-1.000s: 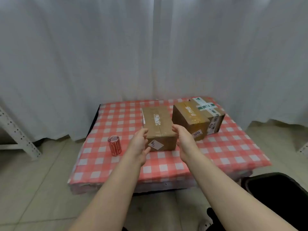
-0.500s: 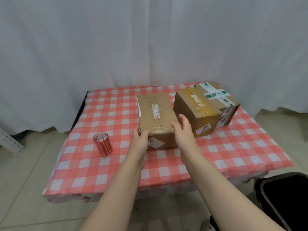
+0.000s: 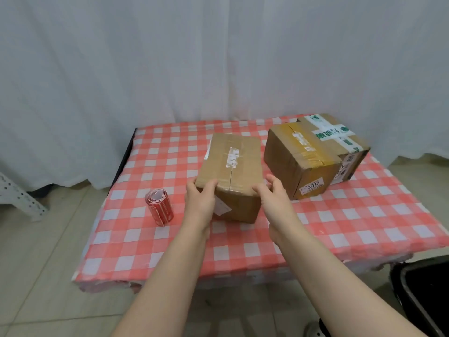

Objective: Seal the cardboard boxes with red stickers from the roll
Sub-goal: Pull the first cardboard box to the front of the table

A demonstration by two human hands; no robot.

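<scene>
A brown cardboard box [image 3: 233,156] with torn white tape on its top seam stands in the middle of the red-checked table [image 3: 340,222]. My left hand [image 3: 200,200] grips its near left corner, thumb on the top edge. My right hand [image 3: 274,198] holds the near right corner, thumb at the front edge and fingers along the right side. A roll of red stickers [image 3: 159,207] lies on the cloth left of my left hand, apart from it. Two more boxes stand at the right: one labelled 3013 [image 3: 298,161] and, behind it, one with green-and-white tape [image 3: 340,132].
White curtain [image 3: 218,57] hangs right behind the table. A black bin [image 3: 422,295] stands on the floor at the lower right. A white metal rack leg [image 3: 21,198] stands at the far left. Tiled floor surrounds the table.
The view has moved closer and tilted down onto the table. Both hands have closed in on the middle box's near corners, the left thumb now over the top edge.
</scene>
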